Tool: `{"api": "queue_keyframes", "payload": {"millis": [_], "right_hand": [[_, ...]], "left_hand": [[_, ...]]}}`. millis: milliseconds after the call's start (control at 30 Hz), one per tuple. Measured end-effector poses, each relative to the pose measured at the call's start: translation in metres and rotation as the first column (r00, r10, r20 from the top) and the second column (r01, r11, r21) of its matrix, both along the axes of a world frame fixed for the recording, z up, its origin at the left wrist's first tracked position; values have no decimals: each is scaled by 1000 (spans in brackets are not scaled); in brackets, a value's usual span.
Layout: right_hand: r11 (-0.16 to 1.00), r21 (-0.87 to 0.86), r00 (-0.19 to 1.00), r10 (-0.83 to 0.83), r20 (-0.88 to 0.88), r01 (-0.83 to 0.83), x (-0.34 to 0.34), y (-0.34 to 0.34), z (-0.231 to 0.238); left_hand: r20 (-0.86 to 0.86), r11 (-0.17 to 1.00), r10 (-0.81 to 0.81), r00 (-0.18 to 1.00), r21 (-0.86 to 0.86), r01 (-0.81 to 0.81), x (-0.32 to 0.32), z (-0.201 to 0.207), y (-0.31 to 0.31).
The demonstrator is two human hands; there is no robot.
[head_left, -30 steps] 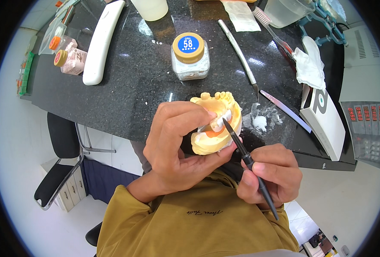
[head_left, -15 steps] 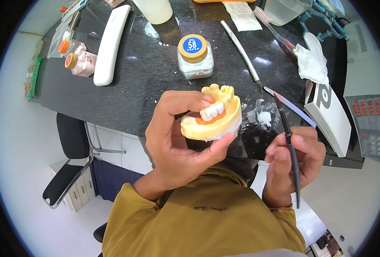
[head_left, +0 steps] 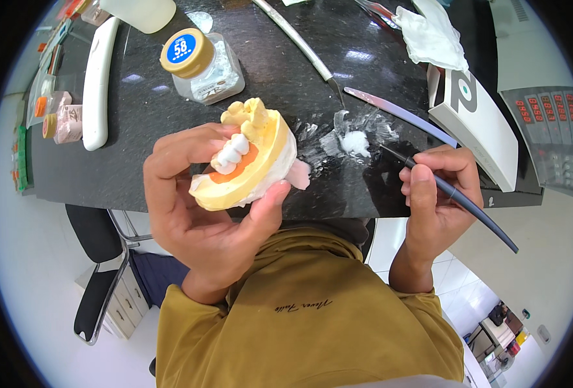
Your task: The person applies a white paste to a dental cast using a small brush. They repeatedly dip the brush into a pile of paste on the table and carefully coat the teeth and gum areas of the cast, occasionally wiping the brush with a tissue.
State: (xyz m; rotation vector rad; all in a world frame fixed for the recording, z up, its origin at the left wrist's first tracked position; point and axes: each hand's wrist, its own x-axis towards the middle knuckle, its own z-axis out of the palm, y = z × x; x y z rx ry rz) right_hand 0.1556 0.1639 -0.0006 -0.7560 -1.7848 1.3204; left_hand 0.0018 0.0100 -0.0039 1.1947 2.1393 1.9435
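Note:
My left hand [head_left: 212,226] is closed around a yellow and white dental model [head_left: 270,161], thumb on its base and fingers behind. White tooth crowns [head_left: 233,154] sit on the model beside an orange gum patch [head_left: 236,169]. In my right hand [head_left: 438,200], between thumb and fingers, is a dark fine-tipped brush [head_left: 471,205]. Its tip points left, close to a small mound of white powder [head_left: 355,143] smeared on the dark tabletop. Whether the tip touches the table I cannot tell. A pinkish piece [head_left: 298,174] shows beside the model's base.
Behind the model stands a gold-lidded jar [head_left: 209,68]. A metal spatula [head_left: 299,48], a purple-handled tool [head_left: 406,118], white tissue [head_left: 431,37] and a white box [head_left: 474,126] lie to the right. At left are a long white object [head_left: 101,84] and small jars [head_left: 66,123].
My view has shifted, so the table's things sit differently. The model is more tilted. The brush has swung from steep to slanting, its tip now nearer the powder.

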Motion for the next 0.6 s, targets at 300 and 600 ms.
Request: {"api": "queue_keyframes", "payload": {"millis": [300, 600], "right_hand": [[996, 76, 999, 41, -29, -39, 1, 1, -6], [993, 114, 998, 42, -56, -35, 3, 1, -7]], "left_hand": [[33, 999, 29, 999, 13, -29, 3, -1, 1], [14, 999, 32, 999, 0, -32, 3, 0, 1]]}}
